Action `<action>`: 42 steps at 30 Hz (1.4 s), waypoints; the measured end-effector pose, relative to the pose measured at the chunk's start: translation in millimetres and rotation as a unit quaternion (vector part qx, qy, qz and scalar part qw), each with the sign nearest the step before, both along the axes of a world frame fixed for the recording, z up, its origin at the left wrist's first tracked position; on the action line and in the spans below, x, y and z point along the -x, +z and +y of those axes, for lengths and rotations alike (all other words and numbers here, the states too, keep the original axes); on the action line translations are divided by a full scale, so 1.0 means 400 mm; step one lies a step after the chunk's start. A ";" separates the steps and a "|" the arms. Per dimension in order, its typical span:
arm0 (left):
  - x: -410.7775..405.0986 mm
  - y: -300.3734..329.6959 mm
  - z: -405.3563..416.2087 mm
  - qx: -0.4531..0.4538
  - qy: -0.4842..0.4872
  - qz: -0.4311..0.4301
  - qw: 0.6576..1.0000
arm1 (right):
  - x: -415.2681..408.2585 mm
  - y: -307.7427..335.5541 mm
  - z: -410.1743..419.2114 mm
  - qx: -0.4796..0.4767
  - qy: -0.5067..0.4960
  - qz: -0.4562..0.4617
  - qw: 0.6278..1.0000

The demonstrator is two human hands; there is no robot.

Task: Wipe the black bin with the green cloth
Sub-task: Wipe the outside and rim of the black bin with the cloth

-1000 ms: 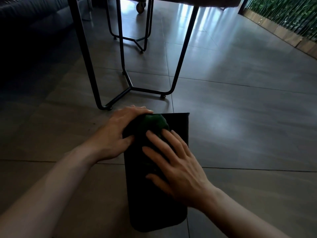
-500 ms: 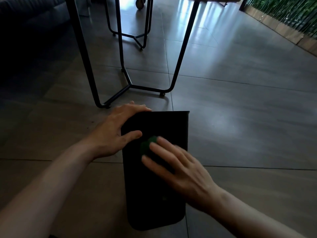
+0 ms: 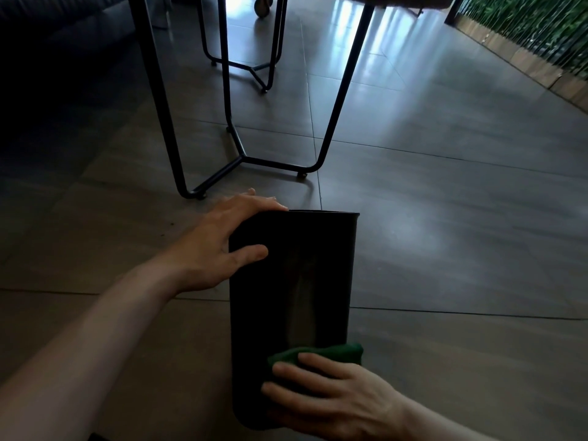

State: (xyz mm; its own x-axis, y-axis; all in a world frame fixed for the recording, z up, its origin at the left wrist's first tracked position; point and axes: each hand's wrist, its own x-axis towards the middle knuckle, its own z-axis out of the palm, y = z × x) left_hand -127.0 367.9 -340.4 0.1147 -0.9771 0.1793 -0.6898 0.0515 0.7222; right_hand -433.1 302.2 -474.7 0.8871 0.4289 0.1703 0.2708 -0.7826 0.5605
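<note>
I note the black bin (image 3: pixel 292 300), tall, smooth and matte, lying on its side on the grey floor tiles (image 3: pixel 445 249), with the bunched green cloth (image 3: pixel 331 353) pressed against the bin's upper face at its near end.

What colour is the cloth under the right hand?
Green cloth, seen in the head view.

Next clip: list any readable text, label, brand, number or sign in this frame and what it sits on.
None: no word, label, brand, number or sign can be read anywhere in this view.
The black bin shows a plain dark side, and the frame is dim.
The green cloth under the right hand is unmarked.
The left hand steadies the bin.
</note>
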 end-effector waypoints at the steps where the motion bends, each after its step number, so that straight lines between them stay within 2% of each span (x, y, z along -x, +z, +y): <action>1: 0.000 0.001 0.001 0.000 0.000 0.004 1.000 | -0.012 0.016 -0.006 -0.034 0.000 -0.007 0.999; 4: 0.002 0.003 0.001 -0.001 0.000 0.012 1.000 | -0.076 0.112 -0.052 -0.181 -0.042 -0.057 0.981; 6: 0.002 0.003 0.001 0.001 -0.001 0.013 1.000 | -0.131 0.186 -0.100 -0.257 -0.105 -0.138 0.951; 8: 0.000 0.002 0.000 -0.001 -0.001 0.009 1.000 | -0.186 0.241 -0.138 -0.317 -0.166 -0.214 0.909; 10: -0.006 0.000 0.000 -0.003 0.001 0.010 1.000 | -0.214 0.251 -0.139 -0.345 -0.188 -0.234 0.889; 12: -0.009 0.000 0.001 -0.001 -0.005 0.008 1.000 | -0.195 0.209 -0.104 -0.325 -0.157 -0.212 0.908; 14: -0.008 0.000 0.001 -0.002 -0.007 0.007 1.000 | -0.135 0.136 -0.050 -0.265 -0.092 -0.144 0.949; 16: -0.004 0.000 0.000 -0.004 -0.005 0.010 1.000 | -0.067 0.054 0.003 -0.152 -0.040 -0.076 0.985; 18: 0.001 0.001 0.000 -0.001 -0.012 0.014 1.000 | -0.018 0.015 0.032 -0.039 -0.052 -0.056 0.996; 19: 0.003 0.002 0.001 0.001 -0.017 0.014 1.000 | -0.009 0.022 0.033 -0.036 -0.057 -0.039 0.997; 21: 0.003 0.003 0.000 0.001 -0.020 0.014 1.000 | -0.028 0.076 0.008 -0.109 -0.037 -0.008 0.993; 22: 0.003 0.003 -0.001 -0.001 -0.021 0.016 1.000 | -0.050 0.108 -0.015 -0.160 -0.031 -0.021 0.986; 24: -0.001 0.003 -0.003 -0.005 -0.023 0.021 1.000 | -0.114 0.178 -0.075 -0.255 -0.086 -0.120 0.956; 26: -0.004 0.000 -0.005 -0.007 -0.021 0.022 1.000 | -0.181 0.232 -0.123 -0.331 -0.173 -0.223 0.900; 27: -0.007 -0.002 -0.007 -0.007 -0.018 0.022 1.000 | -0.207 0.241 -0.134 -0.357 -0.200 -0.250 0.877; 29: -0.010 -0.005 -0.006 -0.003 -0.016 0.021 1.000 | -0.223 0.223 -0.117 -0.373 -0.210 -0.260 0.866; 31: -0.013 -0.007 -0.005 0.003 -0.013 0.018 1.000 | -0.193 0.173 -0.069 -0.353 -0.175 -0.224 0.892; 34: -0.011 -0.008 -0.009 0.000 -0.001 0.009 1.000 | -0.095 0.110 0.019 -0.280 -0.086 -0.071 0.953; 36: -0.009 -0.007 -0.009 -0.005 0.003 0.008 1.000 | -0.046 0.121 0.053 -0.238 -0.072 0.014 0.968; 39: -0.007 -0.005 -0.008 -0.005 0.004 0.008 1.000 | -0.044 0.208 0.047 -0.329 -0.114 0.076 0.934; 42: -0.004 -0.001 -0.008 -0.004 0.001 0.006 1.000 | -0.073 0.337 -0.008 -0.452 -0.159 0.157 0.863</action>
State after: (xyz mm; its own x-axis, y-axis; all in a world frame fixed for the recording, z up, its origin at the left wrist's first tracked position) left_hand -125.5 364.7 -340.9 0.1192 -0.9781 0.1705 -0.6812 0.0444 0.7308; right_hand -404.1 298.9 -339.9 0.9989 -0.0271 0.0370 -0.0110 -0.9247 -0.3806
